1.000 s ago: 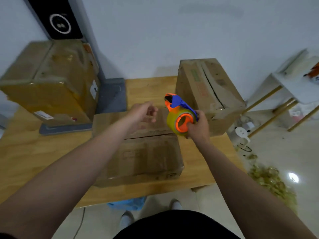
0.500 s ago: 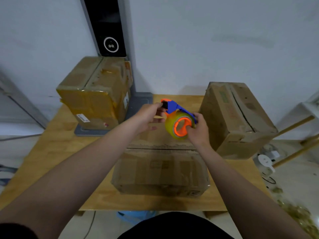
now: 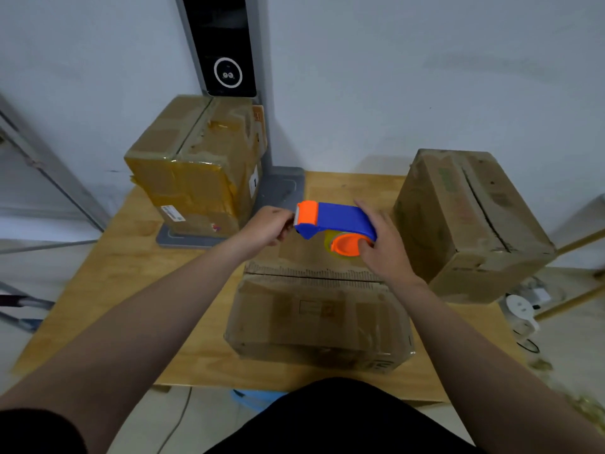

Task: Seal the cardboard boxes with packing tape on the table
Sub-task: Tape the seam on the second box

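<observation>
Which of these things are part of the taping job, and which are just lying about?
Job: tape dispenser; left hand and right hand holding it; middle box; right box; taped left box; table.
Lying about: black tower device; white floor gadget.

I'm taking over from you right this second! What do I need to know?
Right hand grips the tape dispenser above the middle box.
Left hand pinches at the dispenser's orange tip, probably the tape end, which is too thin to see.
Done: the left box looks fully taped.
Not done: the middle box's top seam shows no tape across it, and the right box has an open gap along its seam.
Left: tape the middle box, then the right one.
</observation>
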